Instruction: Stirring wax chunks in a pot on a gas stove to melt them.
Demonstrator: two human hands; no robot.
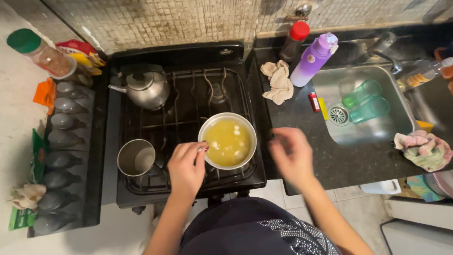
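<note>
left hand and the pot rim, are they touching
Touching: the head view shows the left hand's fingertips meeting the pot rim.

A black stove (188, 56) carries a kettle (146, 88), a metal cup (136, 158) and a pot (228, 140) of yellow liquid. The dark counter (339, 160) beside it holds a rag (278, 81), two bottles and a lighter (314, 102).

right hand (293, 156) motion-blurred, grip unclear, orange container (446, 66) cut by edge

Pot: round metal pot (228, 141) on the stove's front right burner, upright.
Contents: yellow liquid with pale floating bits.
Rim: touched on the left side by fingertips.
</note>
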